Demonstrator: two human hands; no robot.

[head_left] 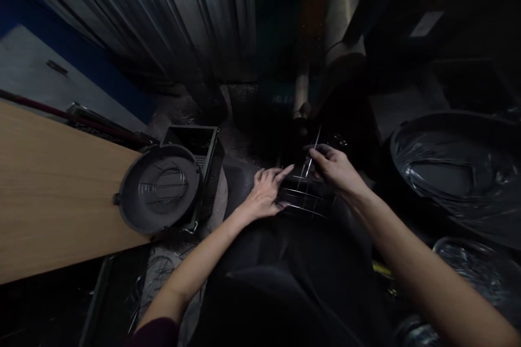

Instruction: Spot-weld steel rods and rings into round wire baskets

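Note:
In front of my dark-clothed lap is a wire frame (303, 207) of thin, shiny curved rods with cross wires. My left hand (266, 193) rests at its left side, index finger stretched out over the upper rod and thumb near the lower one. Above the frame's right part, my right hand (331, 167) pinches a thin metal strip (312, 158) between thumb and fingers. The strip stands slanted, its lower end near the top rod. Dim light hides how the frame is supported.
To the left, a round black basin (163, 187) with curved wires sits by a dark crate (214, 173) and a wooden board (61, 190). A large plastic-lined tub (451, 173) stands right, above a container of small metal pieces (468, 265). A pale cylinder (342, 5) is ahead.

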